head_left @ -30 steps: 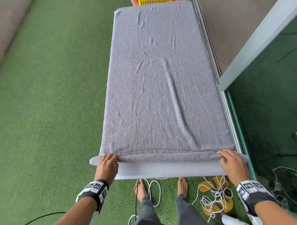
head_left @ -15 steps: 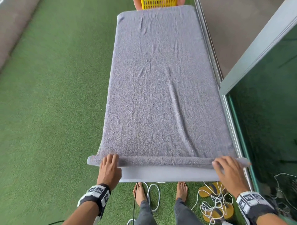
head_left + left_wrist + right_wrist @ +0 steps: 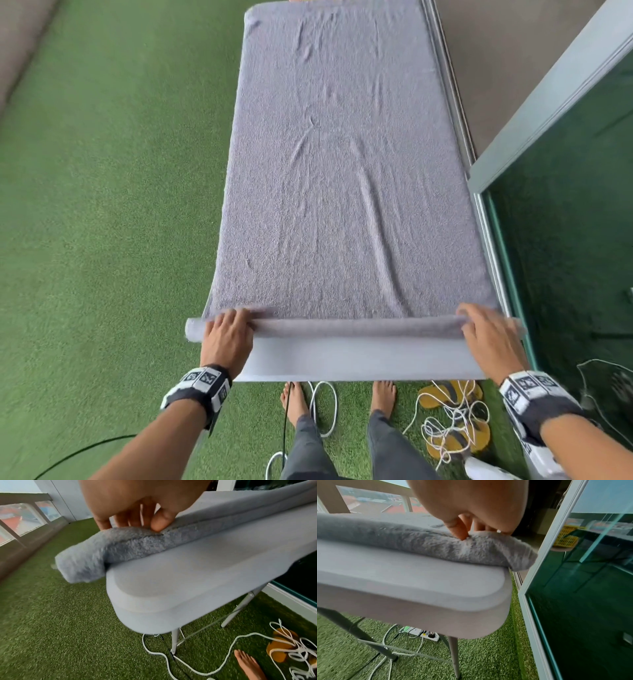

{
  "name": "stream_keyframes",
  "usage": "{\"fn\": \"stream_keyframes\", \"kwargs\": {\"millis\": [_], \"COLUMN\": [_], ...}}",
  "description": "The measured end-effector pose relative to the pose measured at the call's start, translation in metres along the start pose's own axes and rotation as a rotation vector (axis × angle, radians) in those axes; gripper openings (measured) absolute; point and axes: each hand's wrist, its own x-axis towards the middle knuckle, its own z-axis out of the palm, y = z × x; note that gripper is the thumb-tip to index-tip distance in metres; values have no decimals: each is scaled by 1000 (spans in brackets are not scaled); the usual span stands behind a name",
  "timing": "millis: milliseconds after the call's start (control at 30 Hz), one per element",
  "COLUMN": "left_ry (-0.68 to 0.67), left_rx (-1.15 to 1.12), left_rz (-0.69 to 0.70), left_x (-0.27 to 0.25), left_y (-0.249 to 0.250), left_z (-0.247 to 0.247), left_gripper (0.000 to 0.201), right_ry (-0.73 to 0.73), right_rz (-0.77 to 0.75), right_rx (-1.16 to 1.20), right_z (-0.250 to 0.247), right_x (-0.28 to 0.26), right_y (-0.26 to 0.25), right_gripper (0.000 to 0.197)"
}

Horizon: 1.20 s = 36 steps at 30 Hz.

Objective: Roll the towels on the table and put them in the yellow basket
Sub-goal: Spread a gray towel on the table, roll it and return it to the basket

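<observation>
Your grey towel (image 3: 342, 171) lies flat along nearly the whole length of the table (image 3: 359, 359), its pile creased by a few long wrinkles that fan out from the middle, and its near edge is turned over into a thin roll (image 3: 356, 327) that runs across the table's width just behind a bare strip of tabletop. The ends of the roll stick out past both side edges of the table. The yellow basket shows only as a reflection (image 3: 565, 536) in the glass panel on your right, and what it holds cannot be told from there. Starting on the left, your left hand (image 3: 227, 337) lies over the left end of the roll with the fingers (image 3: 236, 317) curled forward across its top; in the left wrist view the thumb (image 3: 161, 522) presses into the near side of the cloth while the fingers reach over the far side, so the roll sits pinched between them. On the right, your right hand (image 3: 489, 337) covers the other end the same way: its fingers (image 3: 474, 311) bend over the top of the roll, and the thumb (image 3: 457, 530) digs into the fabric from the near side, with the towel end drooping off the table corner just beyond it.
</observation>
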Motion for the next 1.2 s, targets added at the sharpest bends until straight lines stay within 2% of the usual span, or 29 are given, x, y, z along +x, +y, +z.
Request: {"fn": "stream_keyframes", "kwargs": {"millis": [67, 200, 300, 367, 433, 500, 533, 600, 667, 733, 800, 900, 1033, 1167, 1200], "left_ry": [66, -28, -14, 27, 63, 20, 29, 66, 16, -46, -80, -26, 8, -78, -120], "left_rx": [-25, -78, -55, -64, -5, 55, 33, -77, -130, -86, -96, -127, -138, -115, -113], "left_rz": [-31, 82, 117, 110, 98, 69, 37, -23, -8, 65, 79, 61, 50, 78, 86], "left_x": [2, -30, -42, -32, -12, 9, 17, 18, 3, -19, -26, -13, -2, -15, -16], "left_y": [0, 5, 4, 8, 12, 16, 18, 22, 19, 12, 5, 8, 15, 15, 12], "left_z": [5, 30, 33, 23, 9, -4, -6, -7, 2, 14, 20, 15, 5, -2, -1], "left_gripper": [39, 51, 52, 38, 8, 30, 36, 39, 43, 48, 52, 43, 33, 16, 17], "right_ry": [92, -4, -1, -23, -58, -78, -43, 55, 26, -42, -61, -49, -37, -134, -179], "right_rz": [10, -103, -76, -13, -10, -11, -9, -11, -47, -92, -76, -16, -36, -12, -17], "right_rx": [-3, -12, -90, -121, -149, -137, -127, -96, -71, -105, -114, -131, -155, -190, -198], "right_z": [2, 29, 33, 24, 10, 2, -2, -4, 4, 17, 22, 15, 8, 2, 0], "right_x": [1, -25, -36, -26, -8, 10, 16, 18, 4, -16, -25, -14, 4, -7, -9], "right_y": [-2, 4, 3, -4, -11, -14, -15, -14, -11, -6, -3, -9, -14, -19, -19], "right_gripper": [32, 53, 44, 38, 27, 22, 20, 21, 35, 51, 60, 55, 43, 16, 15]}}
